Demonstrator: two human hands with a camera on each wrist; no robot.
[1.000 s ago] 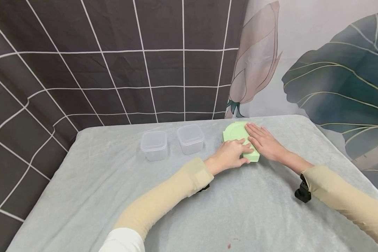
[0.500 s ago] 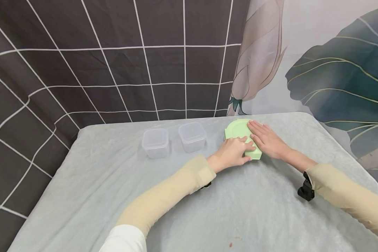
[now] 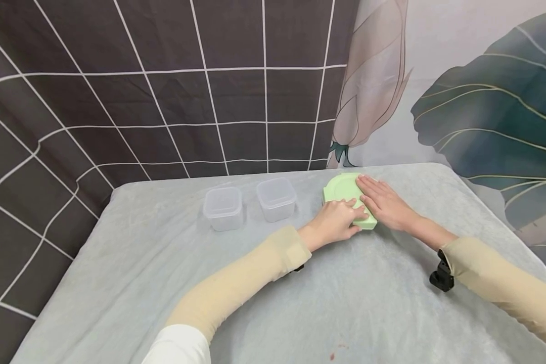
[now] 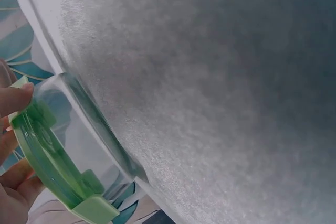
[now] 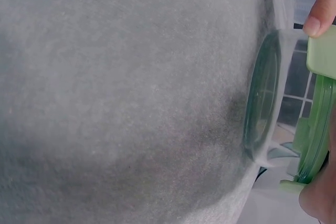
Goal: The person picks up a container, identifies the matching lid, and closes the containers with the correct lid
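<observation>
A glass food container [image 4: 86,132] with a light green lid [image 3: 341,188] stands near the back of the cloth-covered table. My left hand [image 3: 329,224] rests on the lid from the left, fingers spread across its top and thumb at the near edge. In the right wrist view that thumb [image 5: 317,19] touches a green side flap [image 5: 323,59]. My right hand [image 3: 384,205] lies flat along the lid's right side with its fingers straight. Both hands cover part of the lid, so I cannot tell whether every flap is fastened.
Left of the glass container stand two translucent lidded plastic tubs, the nearer one [image 3: 276,200] and the farther one [image 3: 223,209]. A grey cloth [image 3: 164,263] covers the table. Behind it hangs a dark checked curtain [image 3: 236,96].
The view shifts very slightly. Both hands stay on the green lid, and the container and the plastic tubs keep their places.
</observation>
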